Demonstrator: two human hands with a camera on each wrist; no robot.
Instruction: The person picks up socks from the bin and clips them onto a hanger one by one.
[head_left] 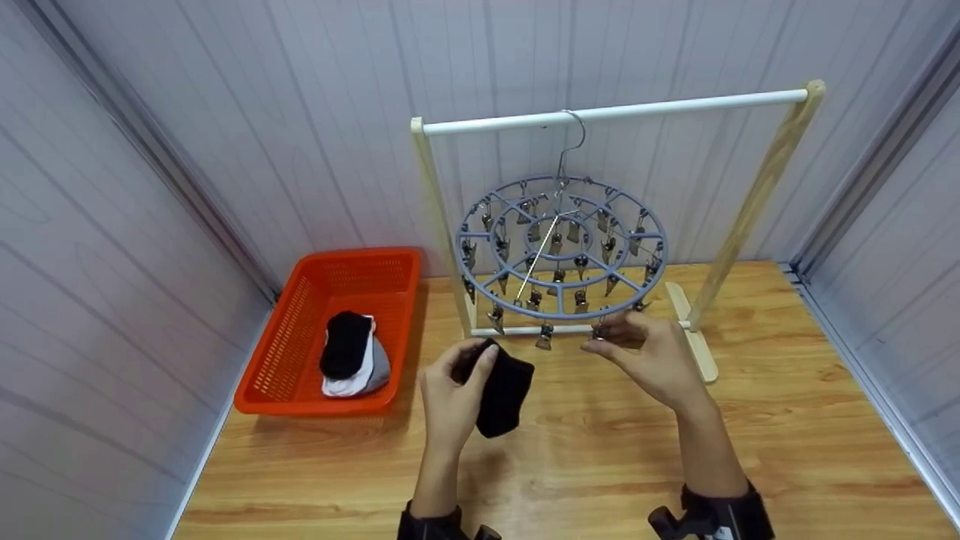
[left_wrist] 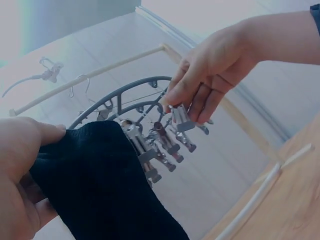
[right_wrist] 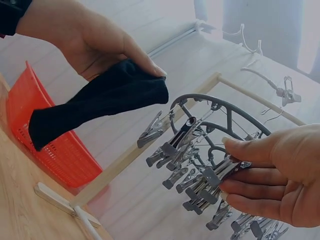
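My left hand pinches a black sock by its top edge between thumb and fingers, and the sock hangs down in front of the drying hanger. The hanger is a round grey-blue frame with several metal clips around its rings. At its front right rim, my right hand pinches one of the clips between thumb and fingers. In the right wrist view the sock is to the left of the hanger, apart from the pinched clip.
The hanger hooks over the white bar of a wooden-legged rack. To the left on the wood-grain table stands an orange basket with black, white and grey socks piled inside. Panelled walls stand behind and at both sides.
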